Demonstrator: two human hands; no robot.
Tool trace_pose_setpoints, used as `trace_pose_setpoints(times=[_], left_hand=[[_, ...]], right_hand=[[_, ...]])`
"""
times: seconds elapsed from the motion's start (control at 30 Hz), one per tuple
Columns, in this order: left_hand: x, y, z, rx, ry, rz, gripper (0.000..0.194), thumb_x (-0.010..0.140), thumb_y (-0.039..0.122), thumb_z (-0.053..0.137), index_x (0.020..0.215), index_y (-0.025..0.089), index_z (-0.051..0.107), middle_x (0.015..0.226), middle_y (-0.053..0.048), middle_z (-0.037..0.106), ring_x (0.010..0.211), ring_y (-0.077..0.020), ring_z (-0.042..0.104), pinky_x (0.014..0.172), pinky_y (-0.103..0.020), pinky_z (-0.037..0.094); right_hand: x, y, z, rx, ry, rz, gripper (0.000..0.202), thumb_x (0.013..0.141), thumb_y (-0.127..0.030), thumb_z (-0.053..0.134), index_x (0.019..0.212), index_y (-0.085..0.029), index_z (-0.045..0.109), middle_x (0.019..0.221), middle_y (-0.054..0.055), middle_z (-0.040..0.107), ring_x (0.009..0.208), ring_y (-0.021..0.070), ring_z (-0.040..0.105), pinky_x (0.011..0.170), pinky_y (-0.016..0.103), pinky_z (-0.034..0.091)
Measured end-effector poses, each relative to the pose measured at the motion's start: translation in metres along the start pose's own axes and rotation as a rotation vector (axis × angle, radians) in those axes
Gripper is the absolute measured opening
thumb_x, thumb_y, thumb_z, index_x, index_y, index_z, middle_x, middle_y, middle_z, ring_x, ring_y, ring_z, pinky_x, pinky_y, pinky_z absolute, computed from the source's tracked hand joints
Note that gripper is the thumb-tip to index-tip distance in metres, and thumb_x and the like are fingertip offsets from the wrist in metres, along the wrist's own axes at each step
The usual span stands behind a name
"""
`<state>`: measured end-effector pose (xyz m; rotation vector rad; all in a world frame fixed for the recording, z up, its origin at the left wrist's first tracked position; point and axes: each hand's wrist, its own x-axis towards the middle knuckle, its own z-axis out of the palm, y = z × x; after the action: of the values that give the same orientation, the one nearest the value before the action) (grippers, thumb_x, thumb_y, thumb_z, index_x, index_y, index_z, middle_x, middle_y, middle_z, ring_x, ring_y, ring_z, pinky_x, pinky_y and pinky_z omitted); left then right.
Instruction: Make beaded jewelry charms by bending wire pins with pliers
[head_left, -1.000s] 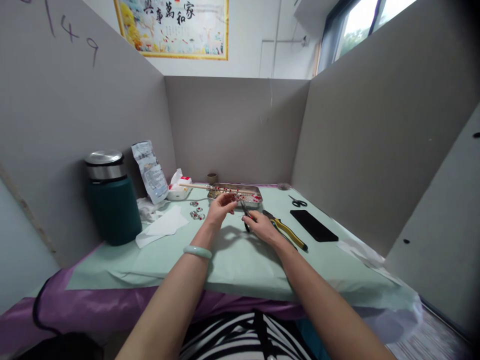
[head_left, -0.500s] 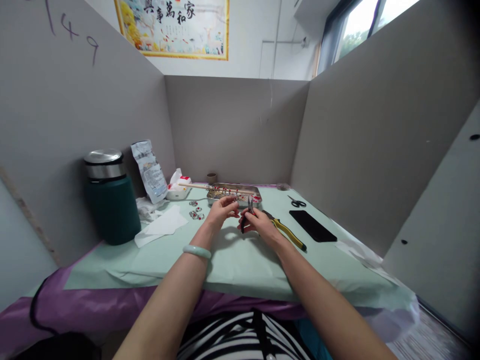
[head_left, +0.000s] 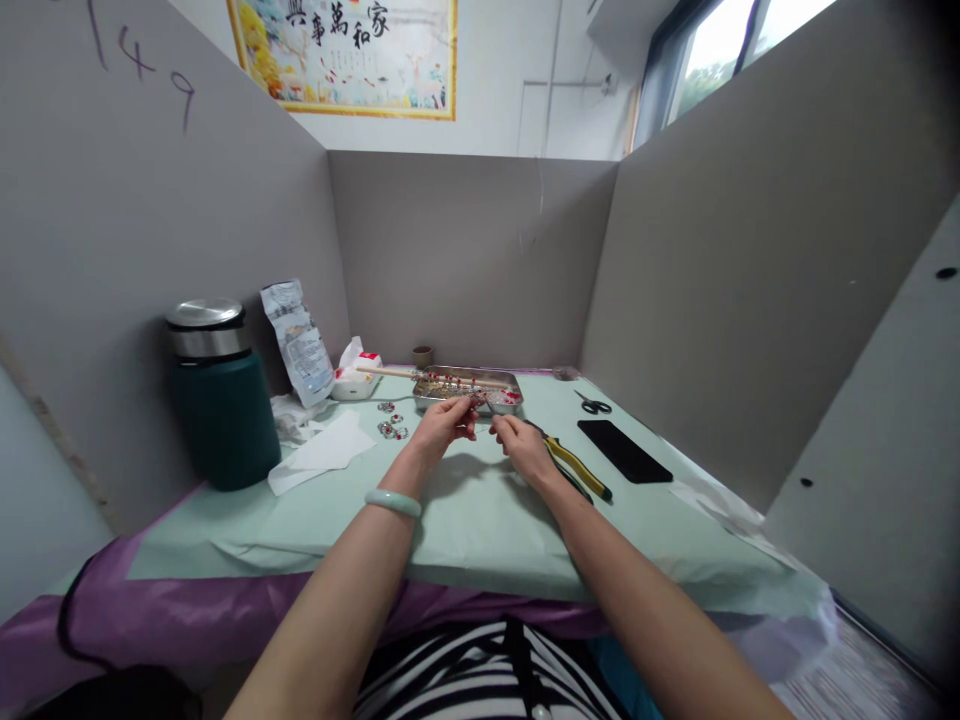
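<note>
Thumb and fingers of my left hand [head_left: 446,424] are pinched together around a small beaded piece [head_left: 477,400], whose details are too fine to make out. My right hand [head_left: 523,446] is closed on small pliers [head_left: 489,406]; their slim jaws point at the piece, while the handles are hidden in my palm. Both hands are raised over the table, just in front of a metal tray [head_left: 512,406] of beads. A stick [head_left: 386,372] strung with red beaded pieces rests across the tray. Several ring-like red and silver pieces [head_left: 391,430] lie left of my left hand.
Yellow-handled pliers [head_left: 581,470] lie beside my right wrist. Farther right are a black phone-like slab [head_left: 624,451] and scissors [head_left: 596,407]. At left stand a green flask [head_left: 225,420], a foil pouch [head_left: 298,345] and a tissue pack [head_left: 358,380]. Grey panels [head_left: 472,260] enclose the table.
My right hand has turned, swinging the pliers from upright to tilted toward my left hand. The jaws are now at the pinched piece, and my left fingers have closed together more.
</note>
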<state>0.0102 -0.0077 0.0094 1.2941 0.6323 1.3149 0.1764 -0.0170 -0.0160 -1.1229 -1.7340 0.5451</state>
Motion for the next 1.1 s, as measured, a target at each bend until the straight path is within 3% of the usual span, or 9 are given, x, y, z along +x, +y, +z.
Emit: trace_pose_setpoints(times=[0.17, 0.43, 0.6, 0.83, 1.1], left_hand=[[-0.0007, 0.002, 0.001, -0.033, 0.019, -0.008, 0.036, 0.068, 0.042, 0.074, 0.078, 0.01, 0.063, 0.073, -0.005, 0.062, 0.052, -0.0078, 0.052, 0.054, -0.027, 0.049], [-0.002, 0.0019, -0.0015, 0.023, 0.019, -0.038, 0.037, 0.069, 0.038, 0.073, 0.092, 0.012, 0.059, 0.084, -0.008, 0.067, 0.057, -0.0102, 0.059, 0.057, -0.028, 0.052], [-0.0039, 0.0031, -0.0008, 0.062, 0.019, -0.06, 0.034, 0.071, 0.039, 0.072, 0.089, 0.014, 0.056, 0.08, -0.005, 0.063, 0.055, -0.01, 0.059, 0.057, -0.029, 0.052], [-0.0074, 0.0071, -0.001, -0.09, -0.113, -0.129, 0.028, 0.073, 0.035, 0.071, 0.085, 0.013, 0.059, 0.088, -0.005, 0.059, 0.064, -0.0123, 0.06, 0.058, -0.031, 0.053], [-0.0063, 0.0064, -0.0028, -0.102, -0.116, -0.125, 0.026, 0.076, 0.035, 0.069, 0.083, 0.012, 0.061, 0.087, -0.006, 0.06, 0.064, -0.0122, 0.06, 0.057, -0.03, 0.054]], right_hand=[[-0.0028, -0.0047, 0.0, -0.021, -0.017, -0.04, 0.043, 0.088, -0.052, 0.037, 0.076, -0.019, 0.062, 0.069, 0.002, 0.06, 0.063, 0.0152, 0.052, 0.061, 0.025, 0.036], [-0.0032, -0.0036, 0.0012, -0.132, 0.04, -0.087, 0.038, 0.089, -0.047, 0.039, 0.074, -0.019, 0.061, 0.069, 0.003, 0.061, 0.066, 0.016, 0.053, 0.062, 0.025, 0.033], [-0.0044, -0.0036, 0.0008, -0.213, 0.079, -0.117, 0.036, 0.089, -0.044, 0.04, 0.076, -0.019, 0.063, 0.072, 0.004, 0.064, 0.065, 0.0162, 0.055, 0.062, 0.025, 0.034], [-0.005, -0.0005, 0.0024, -0.314, 0.137, -0.192, 0.033, 0.09, -0.04, 0.042, 0.075, -0.019, 0.062, 0.074, 0.004, 0.064, 0.068, 0.0166, 0.057, 0.064, 0.025, 0.035], [-0.006, -0.0011, 0.0023, -0.329, 0.141, -0.225, 0.031, 0.09, -0.039, 0.043, 0.076, -0.019, 0.062, 0.076, 0.005, 0.063, 0.07, 0.0166, 0.057, 0.066, 0.026, 0.037]])
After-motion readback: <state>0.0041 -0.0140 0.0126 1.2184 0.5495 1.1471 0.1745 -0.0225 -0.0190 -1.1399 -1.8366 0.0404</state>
